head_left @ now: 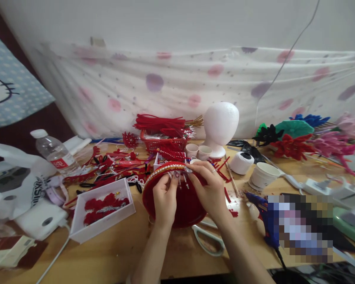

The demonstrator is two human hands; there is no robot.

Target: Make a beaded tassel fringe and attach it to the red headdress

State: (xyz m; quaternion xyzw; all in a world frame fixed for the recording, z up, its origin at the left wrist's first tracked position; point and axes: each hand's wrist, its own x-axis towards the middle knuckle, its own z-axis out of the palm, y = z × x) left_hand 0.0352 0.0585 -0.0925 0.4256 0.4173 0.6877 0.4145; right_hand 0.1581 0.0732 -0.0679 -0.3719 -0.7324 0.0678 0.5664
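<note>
In the head view, a round red velvet piece (191,209) edged with white pearl beads is tilted up in front of me. My left hand (165,197) is closed on its upper rim, thumb and fingers pinching near short silvery bead strands (182,180). My right hand (209,185) is closed on the rim a little farther right, fingertips together by a silvery bit of the trim. What exactly lies between the right fingertips is too small to make out. Pale-handled scissors (208,240) lie on the table just under the red piece.
A white foam head (221,124) stands behind, beside a red basket (165,145) of red stems. Left are a white box (103,213) with red flowers and a plastic bottle (55,152). Right are a thread spool (241,162), a paper cup (262,176) and a blue glue gun (268,221).
</note>
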